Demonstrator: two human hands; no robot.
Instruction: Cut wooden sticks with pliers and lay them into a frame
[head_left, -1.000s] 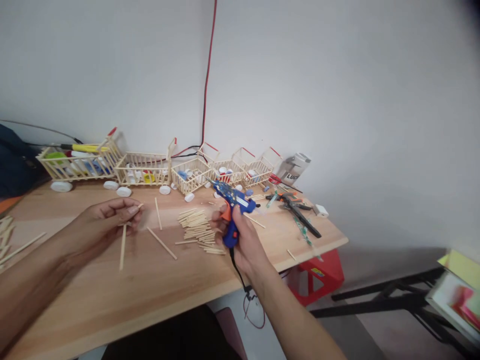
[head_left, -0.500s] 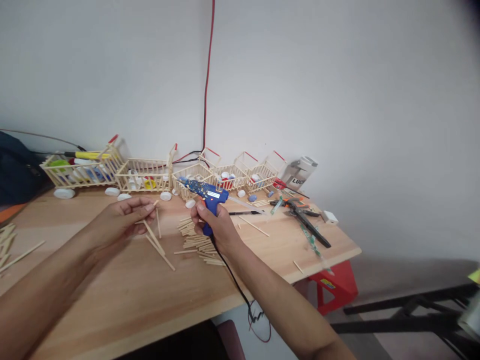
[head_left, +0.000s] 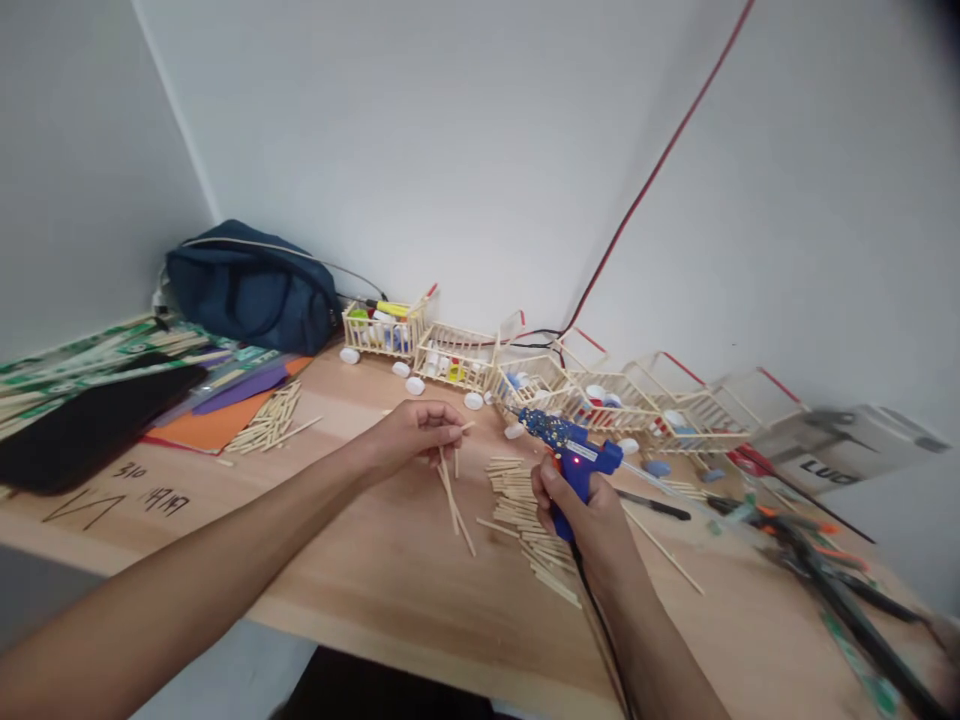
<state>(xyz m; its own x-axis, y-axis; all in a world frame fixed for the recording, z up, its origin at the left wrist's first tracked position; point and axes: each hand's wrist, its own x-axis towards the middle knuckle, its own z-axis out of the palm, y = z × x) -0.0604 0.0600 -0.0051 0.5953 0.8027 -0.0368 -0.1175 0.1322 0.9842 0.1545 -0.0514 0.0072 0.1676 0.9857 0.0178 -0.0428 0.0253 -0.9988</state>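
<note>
My right hand [head_left: 592, 515] is closed round the handle of a blue hot glue gun [head_left: 568, 447], whose nozzle points left over the wooden table [head_left: 360, 580]; a red light shows on its body. My left hand [head_left: 415, 435] pinches a thin wooden stick [head_left: 448, 478] that slants down toward the table. A loose pile of short wooden sticks [head_left: 525, 510] lies between and below the two hands. The nozzle is a short way right of the left hand's fingertips.
A row of small stick-built carts [head_left: 525, 375] with white cap wheels stands along the wall. A dark blue bag [head_left: 251, 290] sits in the corner, with coloured paper [head_left: 217, 420] and more sticks [head_left: 270, 420] at left. Pliers and tools [head_left: 825, 560] lie at right. A red cable [head_left: 660, 170] runs up the wall.
The view has swung left, so the corner, bag and papers now show. Both hands stay close together; the glue gun sits lower and right of the left hand, which still holds a stick.
</note>
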